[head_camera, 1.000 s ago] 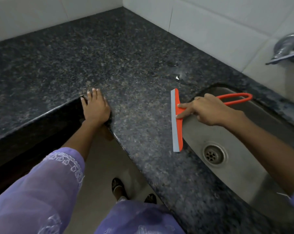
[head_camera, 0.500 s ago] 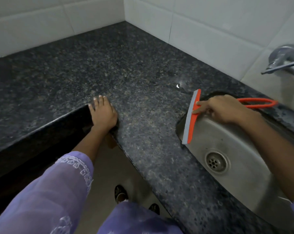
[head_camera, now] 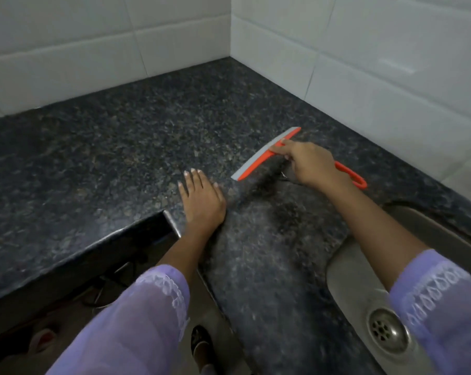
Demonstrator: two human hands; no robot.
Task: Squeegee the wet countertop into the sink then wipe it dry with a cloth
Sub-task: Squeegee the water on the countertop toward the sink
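My right hand [head_camera: 311,163] grips the handle of an orange squeegee [head_camera: 258,161] with a grey rubber blade. The index finger is stretched along its head. The blade lies slantwise on the dark speckled countertop [head_camera: 120,147], left of the steel sink [head_camera: 364,282] and toward the back corner. My left hand [head_camera: 201,200] rests flat on the countertop at its inner front corner, fingers straight, a short way left of the blade's near end. No cloth is in view.
White tiled walls [head_camera: 364,63] meet in a corner behind the counter. The sink drain [head_camera: 387,330] sits at the lower right. The counter's front edge [head_camera: 93,242] steps inward beside my left hand, with floor and a foot below.
My right hand has carried the squeegee from the sink's rim back out over the countertop toward the far corner. The view has tilted up. My left hand stays flat at the counter's corner.
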